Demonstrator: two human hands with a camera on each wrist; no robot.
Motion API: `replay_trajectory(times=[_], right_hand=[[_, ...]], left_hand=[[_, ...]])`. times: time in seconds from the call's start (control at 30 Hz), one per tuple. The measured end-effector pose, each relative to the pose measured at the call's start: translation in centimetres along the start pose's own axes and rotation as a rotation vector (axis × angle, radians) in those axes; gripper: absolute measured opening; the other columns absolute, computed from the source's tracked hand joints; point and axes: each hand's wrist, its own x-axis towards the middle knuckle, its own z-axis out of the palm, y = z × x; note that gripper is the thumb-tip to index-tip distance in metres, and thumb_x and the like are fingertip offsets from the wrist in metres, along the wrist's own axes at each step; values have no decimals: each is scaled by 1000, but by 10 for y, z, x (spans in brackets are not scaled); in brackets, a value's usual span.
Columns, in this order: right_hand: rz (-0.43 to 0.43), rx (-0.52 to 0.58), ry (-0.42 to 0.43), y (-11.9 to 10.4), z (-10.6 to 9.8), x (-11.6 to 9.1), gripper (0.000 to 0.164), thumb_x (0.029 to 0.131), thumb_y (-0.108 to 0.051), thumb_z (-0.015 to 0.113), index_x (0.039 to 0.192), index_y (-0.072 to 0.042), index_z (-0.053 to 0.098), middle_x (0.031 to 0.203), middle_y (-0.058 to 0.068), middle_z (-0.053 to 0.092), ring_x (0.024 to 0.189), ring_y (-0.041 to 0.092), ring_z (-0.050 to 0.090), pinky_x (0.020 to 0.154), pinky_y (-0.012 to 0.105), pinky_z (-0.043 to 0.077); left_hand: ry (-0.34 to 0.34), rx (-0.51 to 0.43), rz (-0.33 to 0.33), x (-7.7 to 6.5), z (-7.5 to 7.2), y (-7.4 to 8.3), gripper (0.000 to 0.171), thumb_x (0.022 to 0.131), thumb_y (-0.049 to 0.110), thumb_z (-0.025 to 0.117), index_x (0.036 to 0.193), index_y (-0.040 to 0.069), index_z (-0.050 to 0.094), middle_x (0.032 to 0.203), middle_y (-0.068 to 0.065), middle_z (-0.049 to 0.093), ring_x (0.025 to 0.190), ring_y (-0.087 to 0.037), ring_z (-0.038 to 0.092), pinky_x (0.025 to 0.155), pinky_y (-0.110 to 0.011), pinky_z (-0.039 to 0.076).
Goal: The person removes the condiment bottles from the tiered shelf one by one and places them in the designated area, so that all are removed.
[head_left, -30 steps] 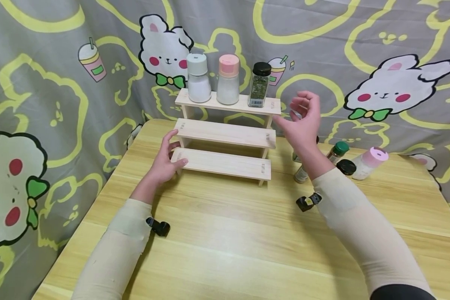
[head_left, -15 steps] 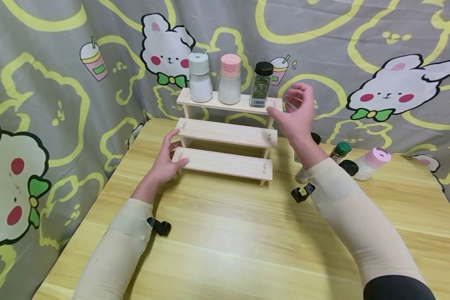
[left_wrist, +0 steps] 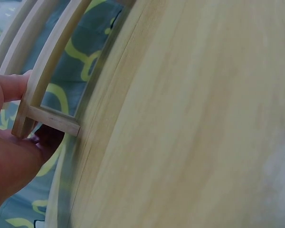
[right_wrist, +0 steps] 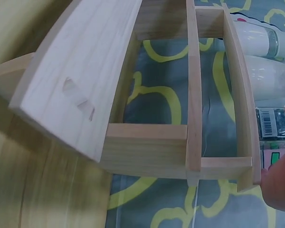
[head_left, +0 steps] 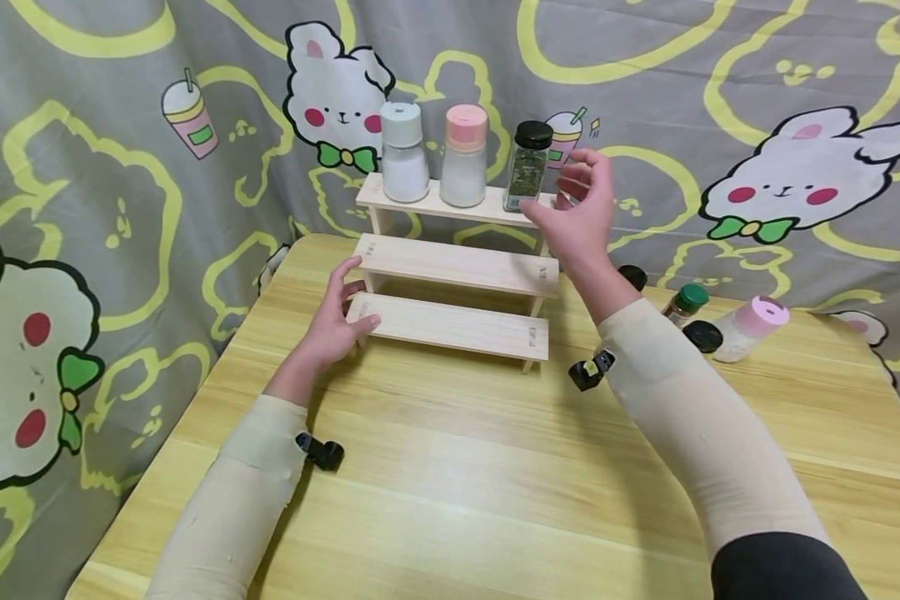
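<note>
A three-step wooden rack [head_left: 453, 262] stands on the table. My left hand [head_left: 330, 325] grips its lower left end, thumb on the bottom step; in the left wrist view the fingers [left_wrist: 50, 137] reach around the end piece. On the top step stand a white-capped shaker [head_left: 405, 154], a pink-capped shaker [head_left: 464, 158] and a black-capped spice jar [head_left: 527, 171] of green flakes. My right hand [head_left: 579, 218] is at the jar's right, fingers bent but spread from the thumb. The thumb tip overlaps the jar's lower front; whether it touches cannot be told.
Right of the rack, partly behind the right forearm, are a green-capped jar [head_left: 687, 302], black-capped jars [head_left: 702, 336] and a lilac-capped shaker [head_left: 750, 329]. A patterned curtain [head_left: 645, 100] hangs directly behind the rack and table [head_left: 435, 483].
My right hand has moved left and slightly up, from beside the rack's right end to the black-capped spice jar. The left hand keeps its grip on the rack; the jars stay in place.
</note>
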Motion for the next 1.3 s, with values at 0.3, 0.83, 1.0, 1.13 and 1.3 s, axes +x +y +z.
replay_trajectory(times=[0.3,0.83,1.0,1.13,1.3], right_hand=[[-6,21,5,-5,15,8,78,70,-5,88,134,-20,47,122,5,50,110,20,52,95,32,44],[26,-55,58,-8,32,16,72,71,-6,86,130,-21,48,120,2,52,105,17,51,86,28,48],[28,-66,72,-5,34,17,70,72,-6,86,129,-21,49,119,2,53,105,18,52,85,29,48],[23,-73,80,-3,35,19,68,73,-6,85,129,-22,50,119,1,54,104,17,52,84,28,47],[33,-77,86,-4,35,19,67,73,-6,85,128,-22,51,118,1,54,103,17,52,84,28,47]], left_hand=[[0,7,4,1,-1,-1,94,88,-18,63,157,30,20,147,-23,38,125,-40,46,96,-46,45],[3,0,4,2,-1,-2,93,88,-18,62,156,29,20,146,-22,39,125,-40,46,92,-39,46],[4,0,6,1,-1,-2,94,88,-18,62,156,29,20,147,-23,38,126,-41,45,91,-39,47],[8,-1,5,1,-1,-1,94,87,-18,62,156,31,20,146,-22,39,125,-41,46,91,-39,48],[5,-2,0,1,-1,-1,94,87,-18,62,156,31,20,146,-22,39,125,-41,46,91,-40,47]])
